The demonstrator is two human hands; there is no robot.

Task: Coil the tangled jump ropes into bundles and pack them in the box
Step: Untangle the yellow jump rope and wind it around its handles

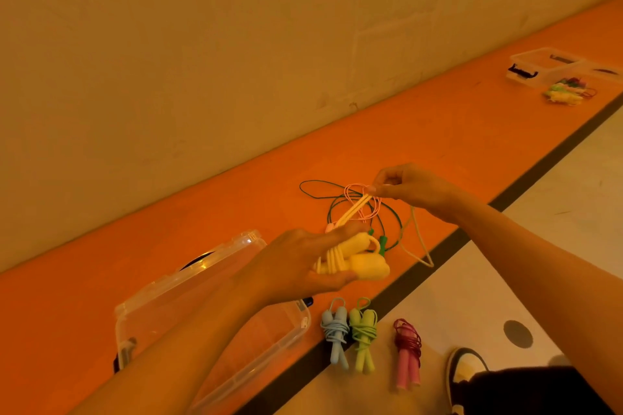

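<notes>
On an orange mat (438,131) a clear box (188,283) sits lower left; beside it the left hand (296,263) grips the yellow rope (364,266) by its handles; the right hand (411,189) pinches its cord. Behind lies a green-and-pink tangle (337,199); three coiled bundles (363,333) lie near the box.

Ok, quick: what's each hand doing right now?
Left hand: holds the yellow handles between fingers and thumb.
Right hand: pinches the yellow cord, which runs up from those handles.
</notes>
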